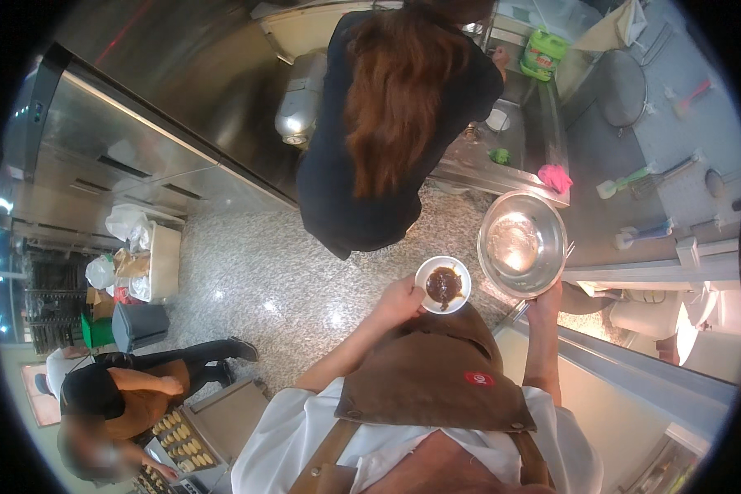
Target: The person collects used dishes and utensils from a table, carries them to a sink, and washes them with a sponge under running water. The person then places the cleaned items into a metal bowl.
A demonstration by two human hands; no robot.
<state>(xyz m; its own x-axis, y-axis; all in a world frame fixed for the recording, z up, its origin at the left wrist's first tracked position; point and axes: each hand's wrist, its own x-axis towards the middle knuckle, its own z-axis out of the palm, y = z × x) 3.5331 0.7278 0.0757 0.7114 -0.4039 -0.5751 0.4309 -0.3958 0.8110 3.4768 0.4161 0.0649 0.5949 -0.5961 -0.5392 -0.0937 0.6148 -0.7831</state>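
Note:
A small white bowl (pixel 427 304) with dark brown sauce (pixel 444 285) in its bottom is in my left hand (pixel 403 301), which grips it by the left rim. My right hand (pixel 546 299) holds a large stainless steel mixing bowl (pixel 554 231) by its lower edge, tilted so that its inside faces me. That bowl looks wet or smeared inside, with no clear contents. Both bowls are in front of my brown apron, the white one left of the steel one and apart from it.
A person in a dark top (pixel 321 185) leans over the steel sink (pixel 469 162) ahead. A pink cloth (pixel 554 178) lies on the sink's corner. A green jug (pixel 543 54) stands behind. At lower left, another person (pixel 92 392) is beside a tray of pastry pieces (pixel 183 439). Utensils hang on the right wall.

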